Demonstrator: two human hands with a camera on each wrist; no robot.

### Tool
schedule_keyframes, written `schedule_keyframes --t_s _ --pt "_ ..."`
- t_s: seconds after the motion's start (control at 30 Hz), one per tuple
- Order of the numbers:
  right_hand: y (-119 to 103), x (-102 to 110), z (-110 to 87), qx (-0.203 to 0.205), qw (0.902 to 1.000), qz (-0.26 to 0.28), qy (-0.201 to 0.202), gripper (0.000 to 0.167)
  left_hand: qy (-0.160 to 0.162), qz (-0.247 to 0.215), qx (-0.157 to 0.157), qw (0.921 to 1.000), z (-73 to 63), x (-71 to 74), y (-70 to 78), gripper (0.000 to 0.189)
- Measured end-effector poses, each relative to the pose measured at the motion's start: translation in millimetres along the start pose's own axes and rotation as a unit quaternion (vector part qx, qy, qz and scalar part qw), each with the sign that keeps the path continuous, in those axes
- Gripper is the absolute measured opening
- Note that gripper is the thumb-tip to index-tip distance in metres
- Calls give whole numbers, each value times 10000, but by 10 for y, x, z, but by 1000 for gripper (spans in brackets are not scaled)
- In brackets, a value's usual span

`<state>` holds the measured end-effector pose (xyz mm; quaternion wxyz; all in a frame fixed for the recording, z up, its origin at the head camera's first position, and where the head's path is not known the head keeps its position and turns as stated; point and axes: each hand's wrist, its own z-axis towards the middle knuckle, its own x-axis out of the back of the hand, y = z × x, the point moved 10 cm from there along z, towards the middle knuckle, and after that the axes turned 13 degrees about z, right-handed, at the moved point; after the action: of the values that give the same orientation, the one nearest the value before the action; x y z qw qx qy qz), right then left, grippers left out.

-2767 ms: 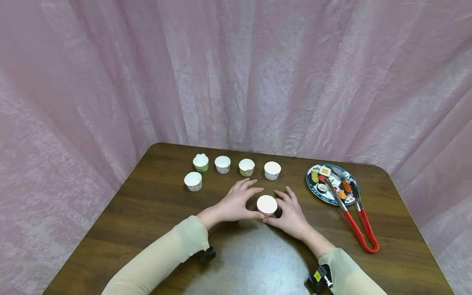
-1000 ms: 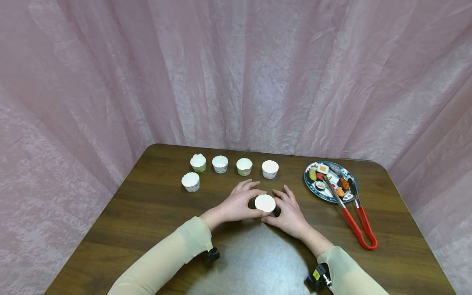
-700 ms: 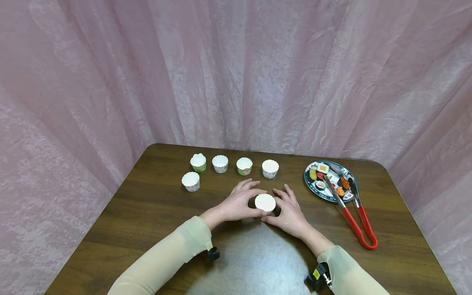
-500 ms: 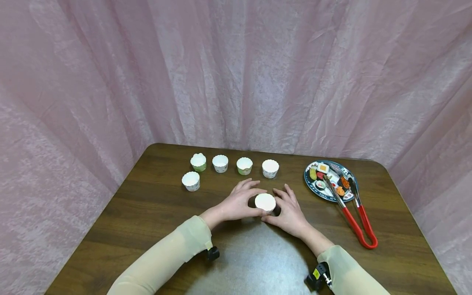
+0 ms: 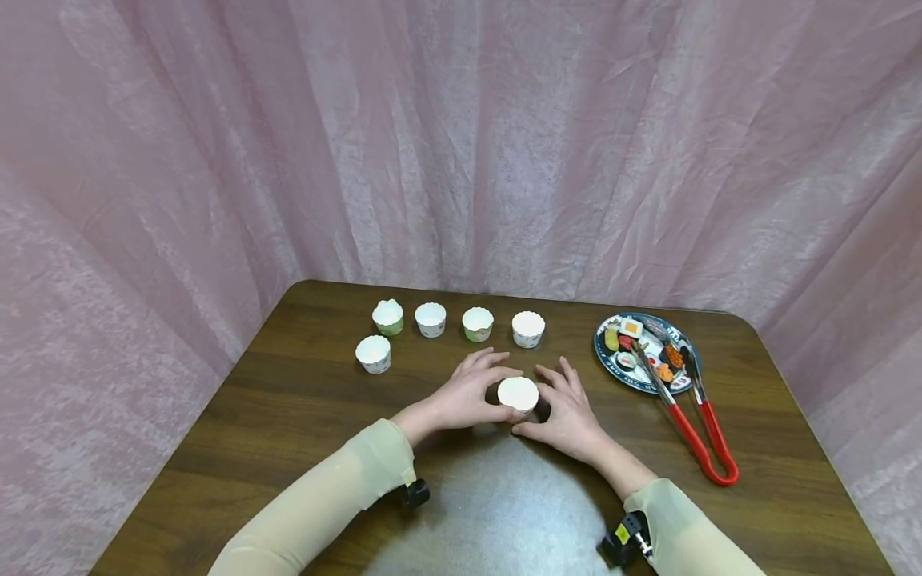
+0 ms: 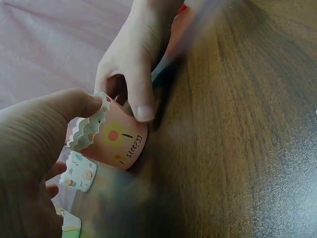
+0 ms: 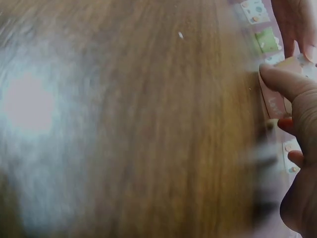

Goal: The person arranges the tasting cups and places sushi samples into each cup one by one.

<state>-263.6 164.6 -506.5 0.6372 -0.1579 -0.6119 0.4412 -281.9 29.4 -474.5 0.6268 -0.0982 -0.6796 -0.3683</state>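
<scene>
At the middle of the table, a pink paper baking cup [image 5: 518, 394] stands between both hands. The left wrist view shows its scalloped rim, yellow flower print and the lettering "sleepyy" on the cup [image 6: 115, 141]. My left hand [image 5: 467, 394] grips it from the left, thumb at the rim and its other fingers mostly hidden behind. From the right, my right hand [image 5: 567, 416] holds the cup low, with the thumb [image 6: 141, 94] against its side near the base. The right index and middle fingers stretch out past the cup in the head view.
Several more paper cups stand behind: a green one [image 5: 388, 318], a white one [image 5: 528, 330] and others, with one [image 5: 374, 354] nearer left. At right, red-handled tongs [image 5: 693, 436] lie partly over a patterned plate [image 5: 612, 370] of sushi-like pieces. Pink curtain [image 5: 461, 144] hangs behind the table.
Since the oldest frame, my left thumb and fingers have drawn closer around the cup. In the last half second the right hand's extended fingers lift slightly; the cup stays in place.
</scene>
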Motion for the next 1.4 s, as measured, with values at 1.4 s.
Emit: schedule_keyframes --t_s 1.4 --pt "-1 62 10 102 9937 1117 -37 52 -20 -14 -87 10000 -7 -9 -18 64"
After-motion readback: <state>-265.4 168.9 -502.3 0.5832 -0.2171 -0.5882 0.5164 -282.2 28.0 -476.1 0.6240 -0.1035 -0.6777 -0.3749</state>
